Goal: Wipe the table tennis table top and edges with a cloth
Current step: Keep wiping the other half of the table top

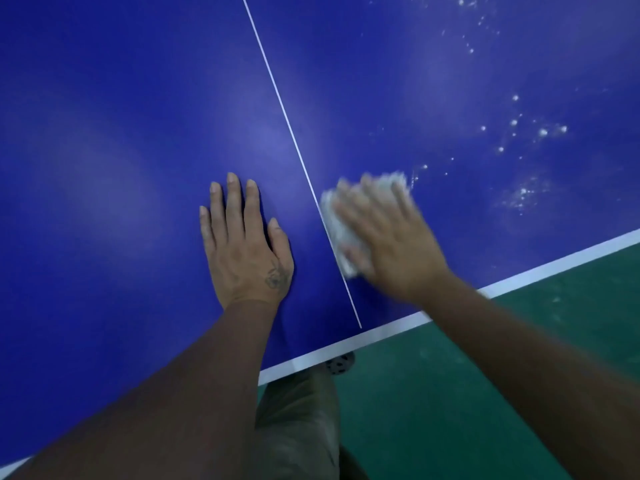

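**Cloth pressed flat at the centre line**

On the blue table [104,133], the left grip [242,244] lies flat, fingers wide, holding nothing. At the white centre line [287,119], the blurred right grip [391,244] presses a pale cloth [334,216] under straight fingers. White specks [519,195] lie farther right.

Left grip [246,244] and right grip [388,244] are laid palm-down, fingers extended.
Left grip is held flat, fingers straight and slightly spread, thumb kept alongside; a small dark mark is seen on its back. Right grip is blurred, fingers splayed forward. Bare left forearm [173,393] and right forearm [536,358] are stretched forward, converging toward the grips.
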